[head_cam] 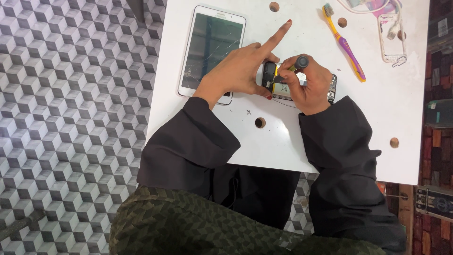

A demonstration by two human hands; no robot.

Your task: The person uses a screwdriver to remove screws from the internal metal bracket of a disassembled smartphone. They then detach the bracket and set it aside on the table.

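At frame centre, the left hand [240, 71] pins the opened black phone [283, 87] on the white worktop [283, 141]; the right hand [309, 85] grips a black-handled screwdriver [292, 66]. A slipping tip could gouge the phone's internals.

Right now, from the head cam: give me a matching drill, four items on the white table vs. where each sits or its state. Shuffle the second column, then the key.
Things:
1. tablet
2. toothbrush
3. opened phone
4. phone frame

Places or states:
A. empty shell at the table's far right
B. cracked screen, partly under the left hand
C. held between both hands, screwdriver in the right hand on it
D. yellow and purple, lying diagonally beyond the right hand

Pairs: 1-B, 2-D, 3-C, 4-A
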